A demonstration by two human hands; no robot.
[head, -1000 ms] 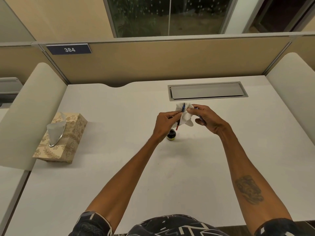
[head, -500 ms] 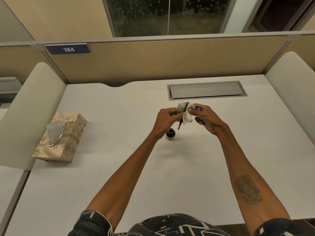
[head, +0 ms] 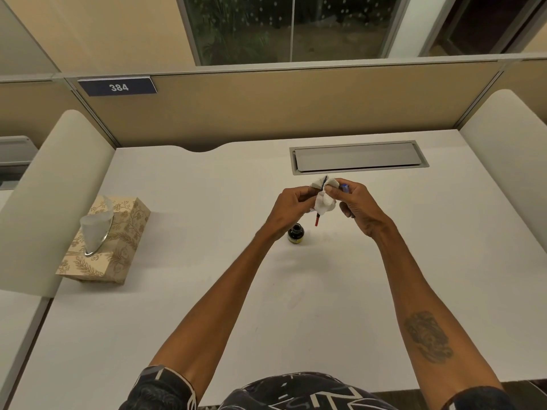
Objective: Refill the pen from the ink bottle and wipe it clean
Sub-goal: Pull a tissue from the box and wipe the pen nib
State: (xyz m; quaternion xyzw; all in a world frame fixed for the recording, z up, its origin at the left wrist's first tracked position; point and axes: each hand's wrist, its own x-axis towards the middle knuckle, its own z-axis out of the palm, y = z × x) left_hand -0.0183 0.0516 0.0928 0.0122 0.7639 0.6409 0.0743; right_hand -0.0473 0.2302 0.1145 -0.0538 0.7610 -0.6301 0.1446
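Observation:
Both hands are raised over the middle of the white desk (head: 207, 291). My left hand (head: 291, 207) pinches a thin pen (head: 317, 219), whose red lower end hangs below and whose dark tip sticks up through a crumpled white tissue (head: 325, 199). My right hand (head: 356, 207) presses that tissue around the pen's upper part and also holds a small blue piece (head: 344, 187), mostly hidden. A small dark ink bottle (head: 296, 234) stands open on the desk just under my left hand, apart from the pen.
A patterned tissue box (head: 118, 241) with a tissue sticking up sits at the desk's left edge. A grey cable hatch (head: 359, 156) lies flush behind my hands. Padded dividers stand left and right, a tan partition at the back.
Both hands have drawn slightly closer together around the pen, and the tissue is bunched tighter around it. The bottle and tissue box have not moved.

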